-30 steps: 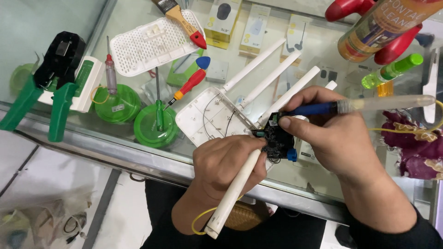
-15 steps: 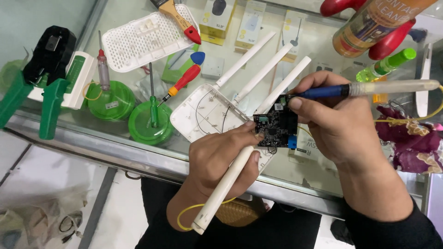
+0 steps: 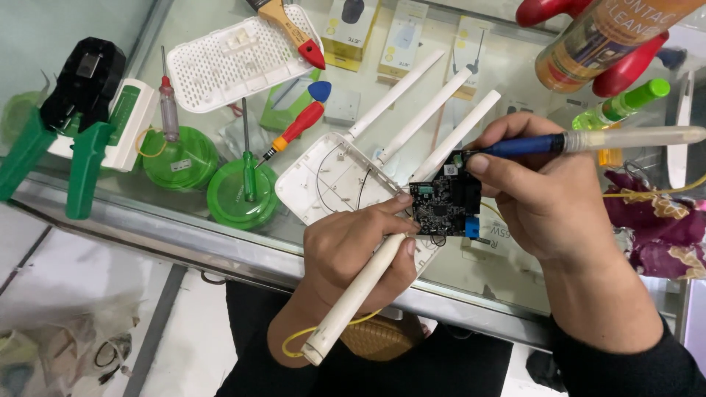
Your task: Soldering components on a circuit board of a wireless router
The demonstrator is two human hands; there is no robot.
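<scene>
**Board between my two hands**

Head view: my left hand [image 3: 353, 250] pinches the black circuit board [image 3: 445, 206] and one white antenna [image 3: 360, 294] over the tabletop's [image 3: 184, 220] near edge. My right hand's [image 3: 537, 198] fingers grip the blue-handled tool [image 3: 588, 141], lying left-right, tip at the board's far edge.

A green and black crimping tool [image 3: 62, 117] lies at the far left on the glass counter [image 3: 220, 242]. Just right of it sit two round green tubs [image 3: 180, 158], each with a small screwdriver [image 3: 168, 103] resting on top. A white cover with many little holes [image 3: 235, 62] lies farther back, and a brush with a red and wooden handle [image 3: 290, 26] lies across it. A red and yellow screwdriver [image 3: 298, 126] is near the middle. At the far right stand an orange spray can [image 3: 603, 37] and a small green bottle [image 3: 621, 106]. A purple cloth [image 3: 654, 228] sits at the right edge.
</scene>
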